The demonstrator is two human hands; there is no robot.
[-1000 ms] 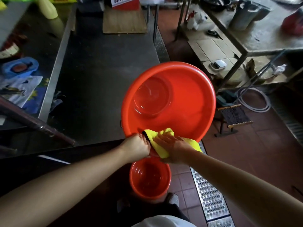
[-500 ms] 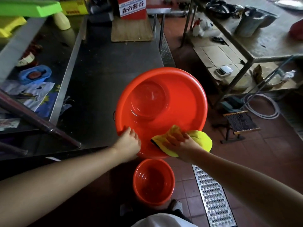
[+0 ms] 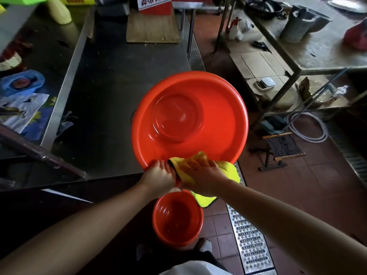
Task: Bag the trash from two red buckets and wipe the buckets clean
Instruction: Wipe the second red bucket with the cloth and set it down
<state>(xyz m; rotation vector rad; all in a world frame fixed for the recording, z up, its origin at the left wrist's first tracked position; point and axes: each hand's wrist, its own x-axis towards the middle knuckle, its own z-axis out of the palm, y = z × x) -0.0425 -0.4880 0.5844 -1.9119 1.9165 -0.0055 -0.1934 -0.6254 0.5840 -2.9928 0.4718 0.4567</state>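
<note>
At the table's [image 3: 111,96] near edge, the right hand [image 3: 200,175] had slid the yellow cloth [image 3: 228,169] back along the tilted red bucket's [image 3: 190,124] near rim toward the gripping left hand [image 3: 158,175], so wiping continued.

A dark steel worktable [image 3: 111,92] bears a sheet of cardboard [image 3: 152,26] at its far end, with a red box printed in Chinese characters [image 3: 154,3] just behind. To the right, a metal-framed table [image 3: 294,74] stands over a small white scale [image 3: 267,82], a coiled white hose [image 3: 309,127] and a low folding stool [image 3: 283,148]. A perforated metal drain cover [image 3: 248,241] runs along the red tiled floor [image 3: 317,187].
</note>
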